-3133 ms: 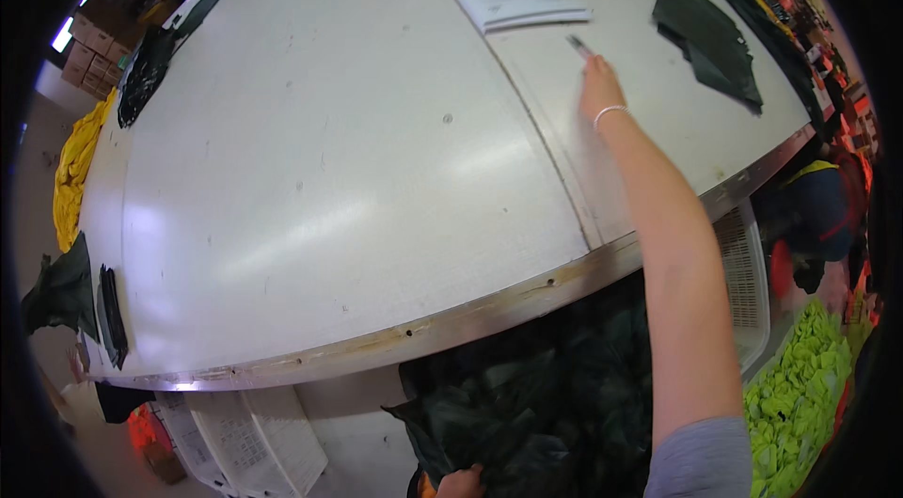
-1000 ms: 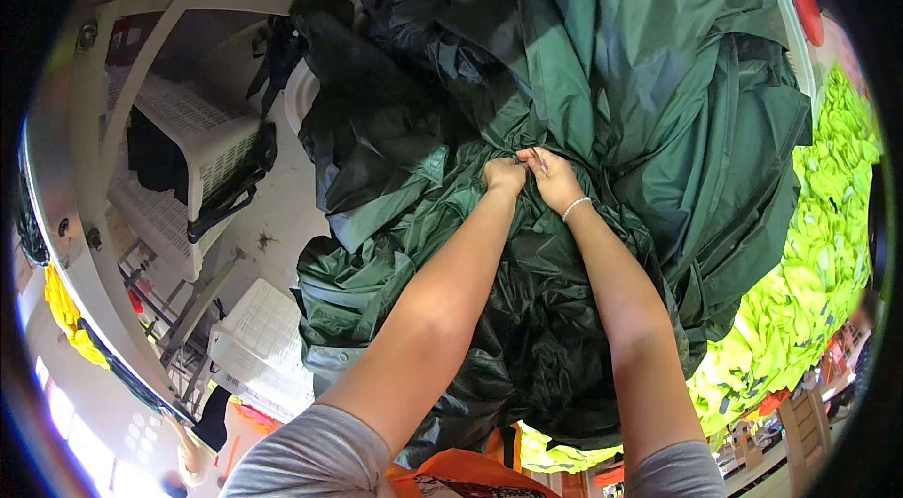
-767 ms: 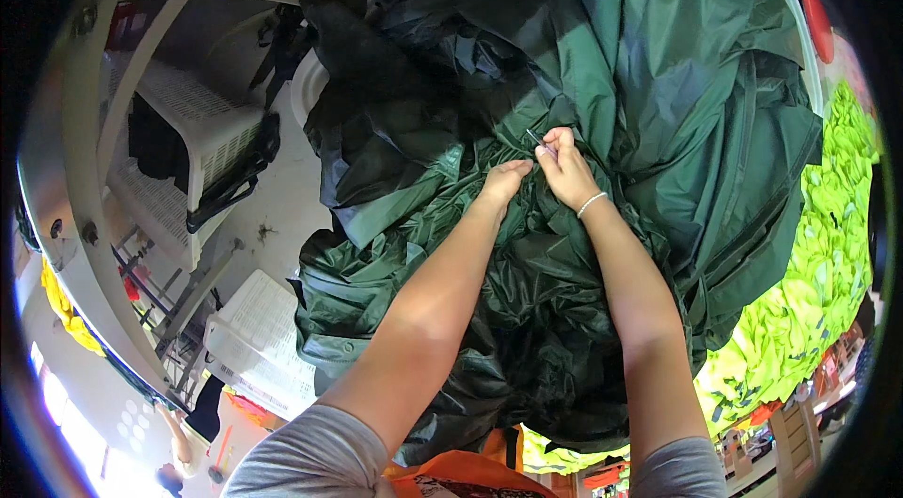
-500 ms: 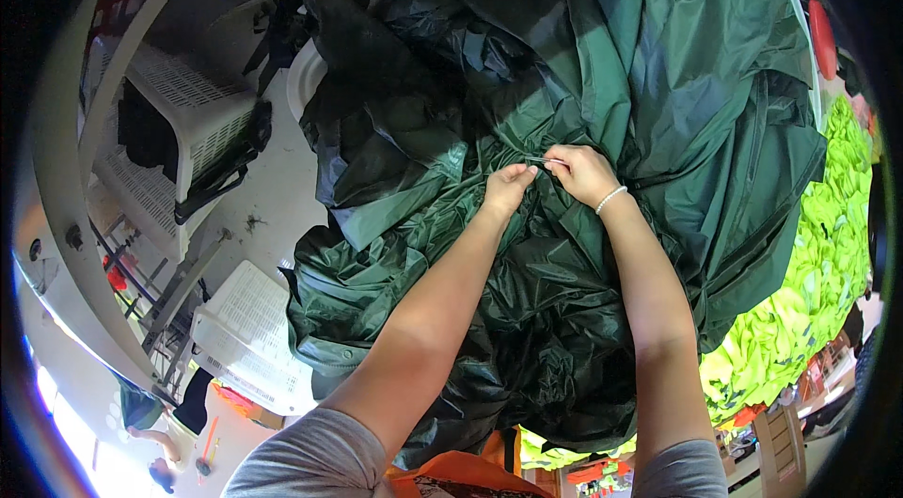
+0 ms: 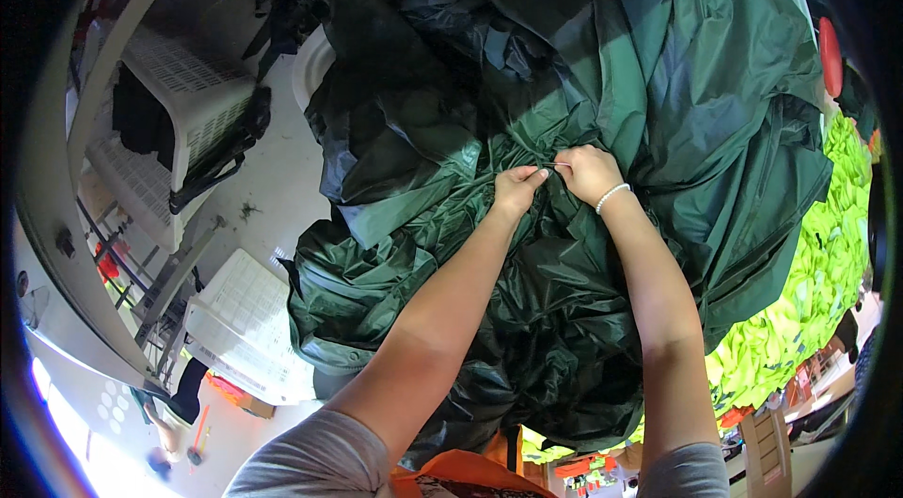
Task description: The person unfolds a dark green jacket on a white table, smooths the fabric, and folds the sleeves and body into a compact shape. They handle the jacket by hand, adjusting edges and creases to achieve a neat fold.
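Note:
A large heap of dark green, slightly shiny fabric [image 5: 743, 122] spreads in front of me, gathered into tight folds around my hands. Pinched between the fingertips of my right hand [image 5: 591, 178], which wears a white beaded bracelet [image 5: 612, 197], is a thin, light-coloured strip-like tool [image 5: 562, 164]; its exact kind is too small to make out. My left hand [image 5: 517, 191] is closed just beside it, thumb and forefinger pressed together at the gathered fabric. What the left fingertips hold is hidden. The two hands are almost touching.
Bright yellow-green garments [image 5: 800, 282] are piled at the right. White slotted baskets [image 5: 193, 98] stand at the left, above printed white sheets [image 5: 249, 315]. A curved pale metal frame [image 5: 113, 56] rises at the far left. A red rounded object [image 5: 831, 56] is at the upper right.
Both hands and the fabric appear slightly farther right in the picture. The right fingers now cover more of the thin tool. Both hands stay closed and close together.

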The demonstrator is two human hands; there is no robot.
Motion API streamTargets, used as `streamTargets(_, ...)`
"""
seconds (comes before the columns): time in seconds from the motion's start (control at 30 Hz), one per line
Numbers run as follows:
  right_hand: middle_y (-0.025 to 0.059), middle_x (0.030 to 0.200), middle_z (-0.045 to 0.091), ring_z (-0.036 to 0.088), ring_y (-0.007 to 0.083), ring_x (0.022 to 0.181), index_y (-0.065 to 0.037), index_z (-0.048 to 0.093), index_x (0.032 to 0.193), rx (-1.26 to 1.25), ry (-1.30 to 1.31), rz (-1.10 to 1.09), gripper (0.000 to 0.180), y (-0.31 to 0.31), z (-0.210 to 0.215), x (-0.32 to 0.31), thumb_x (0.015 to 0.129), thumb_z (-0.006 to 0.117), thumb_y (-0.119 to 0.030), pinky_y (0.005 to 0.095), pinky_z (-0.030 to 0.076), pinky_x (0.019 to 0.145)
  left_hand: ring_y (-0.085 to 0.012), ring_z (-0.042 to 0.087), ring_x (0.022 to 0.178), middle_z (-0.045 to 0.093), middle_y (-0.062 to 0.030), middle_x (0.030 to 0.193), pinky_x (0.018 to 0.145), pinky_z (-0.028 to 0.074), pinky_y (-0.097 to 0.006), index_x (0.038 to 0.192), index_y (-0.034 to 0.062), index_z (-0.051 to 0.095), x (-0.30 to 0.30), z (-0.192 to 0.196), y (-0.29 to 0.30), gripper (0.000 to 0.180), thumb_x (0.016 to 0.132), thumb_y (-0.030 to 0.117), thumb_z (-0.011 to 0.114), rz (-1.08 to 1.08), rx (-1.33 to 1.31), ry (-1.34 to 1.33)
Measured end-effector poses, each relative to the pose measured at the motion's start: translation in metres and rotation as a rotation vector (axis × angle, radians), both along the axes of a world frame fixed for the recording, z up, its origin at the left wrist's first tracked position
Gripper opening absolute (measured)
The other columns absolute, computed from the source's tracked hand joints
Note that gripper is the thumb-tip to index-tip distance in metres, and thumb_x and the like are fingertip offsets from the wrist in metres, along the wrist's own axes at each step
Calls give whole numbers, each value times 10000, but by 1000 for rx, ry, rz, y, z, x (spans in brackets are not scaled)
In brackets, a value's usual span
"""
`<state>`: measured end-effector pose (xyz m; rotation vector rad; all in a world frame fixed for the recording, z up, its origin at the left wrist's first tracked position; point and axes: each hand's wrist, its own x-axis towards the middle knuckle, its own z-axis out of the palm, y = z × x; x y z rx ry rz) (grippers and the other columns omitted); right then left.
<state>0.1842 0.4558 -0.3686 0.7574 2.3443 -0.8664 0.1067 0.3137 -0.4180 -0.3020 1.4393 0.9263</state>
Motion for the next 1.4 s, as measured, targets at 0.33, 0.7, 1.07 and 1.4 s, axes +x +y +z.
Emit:
streamTargets(0.33,136,738,647,627,336,730,-88,642,714,28,-22,74,106,-7,4,-15,774,579,-147,443,499,671,-100,581,758,665,-41,862,708,468,-239,943,-37,665,7,-11,-4,225,804,127,730,47,5,34)
streamTargets(0.7,146,768,663,651,321,739,-78,666,698,62,-58,88,83,-11,5,-28,719,648,-156,419,517,655,-103,567,756,661,-42,864,695,454,-249,930,-29,671,-1,-10,-4,213,814,143,720,-7,0,29)
streamTargets(1.07,151,780,666,654,308,763,-70,670,717,71,-111,108,64,-18,7,-31,719,628,-118,408,519,661,-89,548,686,664,-38,808,637,447,-251,840,-24,679,1,-3,-2,120,809,91,699,14,-40,85)
streamTargets(1.4,165,796,651,627,360,786,-63,629,839,-17,15,-212,106,-2,46,-58,805,608,-161,438,506,698,-221,620,866,674,-146,975,796,478,-307,1028,-46,649,0,12,-12,330,745,98,740,-215,161,153)
